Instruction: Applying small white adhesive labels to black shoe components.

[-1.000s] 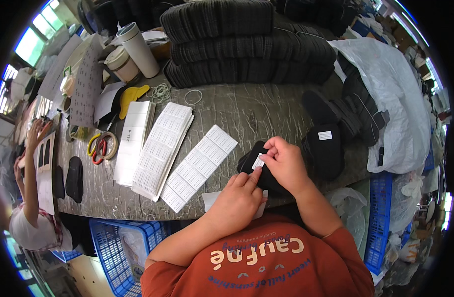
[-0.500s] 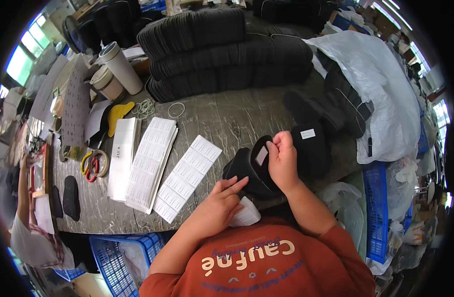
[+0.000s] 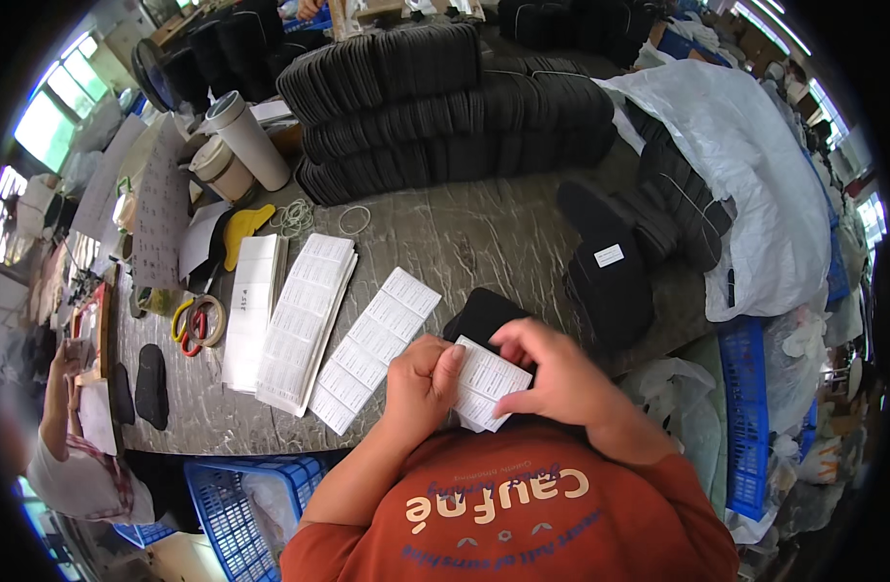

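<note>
A small white sheet of printed labels (image 3: pixel 486 380) is pinched in my left hand (image 3: pixel 421 383), its thumb along the sheet's upper left corner. My right hand (image 3: pixel 561 378) reaches round the sheet's right edge, thumb and forefinger spread apart; I cannot tell whether it touches the paper. Partly hidden behind the sheet lies a black insole-shaped pad (image 3: pixel 489 312) on the table. Farther right, a white label (image 3: pixel 609 255) is on another black pad (image 3: pixel 615 301). A longer label strip (image 3: pixel 375 349) lies left of my hands.
Stacked black pads (image 3: pixel 445 121) stand along the back. More label sheets (image 3: pixel 304 320), scissors (image 3: pixel 181 320) and a tape roll (image 3: pixel 208 315) lie left on the table (image 3: pixel 416 223). White plastic sheeting (image 3: pixel 746 165) covers pads at right. Blue crates (image 3: pixel 237 504) flank me; another person (image 3: pixel 77 475) is at far left.
My right hand has left the bent black pad and moved down to the label sheet. The pad now lies flatter. The label sheet in my left hand has come up into fuller view.
</note>
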`<action>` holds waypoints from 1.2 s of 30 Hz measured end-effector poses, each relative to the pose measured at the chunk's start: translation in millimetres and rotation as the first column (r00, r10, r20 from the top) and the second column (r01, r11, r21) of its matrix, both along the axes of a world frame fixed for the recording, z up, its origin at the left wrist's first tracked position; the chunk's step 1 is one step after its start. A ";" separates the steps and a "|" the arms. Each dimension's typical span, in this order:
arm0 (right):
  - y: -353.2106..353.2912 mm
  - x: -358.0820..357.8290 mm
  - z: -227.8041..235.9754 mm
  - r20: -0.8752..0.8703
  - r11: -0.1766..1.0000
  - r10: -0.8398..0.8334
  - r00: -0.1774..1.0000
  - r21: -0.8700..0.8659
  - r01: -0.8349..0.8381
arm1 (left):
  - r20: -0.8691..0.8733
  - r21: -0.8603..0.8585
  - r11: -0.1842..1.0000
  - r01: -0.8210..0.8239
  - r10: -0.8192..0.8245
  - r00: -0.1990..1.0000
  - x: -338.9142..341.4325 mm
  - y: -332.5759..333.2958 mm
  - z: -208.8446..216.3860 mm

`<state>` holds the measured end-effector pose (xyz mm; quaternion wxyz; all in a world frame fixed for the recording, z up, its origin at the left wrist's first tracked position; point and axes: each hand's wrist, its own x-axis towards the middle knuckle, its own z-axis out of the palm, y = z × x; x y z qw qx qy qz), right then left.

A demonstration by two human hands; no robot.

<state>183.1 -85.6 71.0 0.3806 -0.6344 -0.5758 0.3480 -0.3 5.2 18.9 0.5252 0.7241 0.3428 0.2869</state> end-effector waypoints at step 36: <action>49.5 16.4 -45.5 -0.071 0.995 -0.098 0.993 -0.042 0.096 | -0.330 0.598 0.690 0.408 -0.252 0.910 -7.1 -12.2 3.9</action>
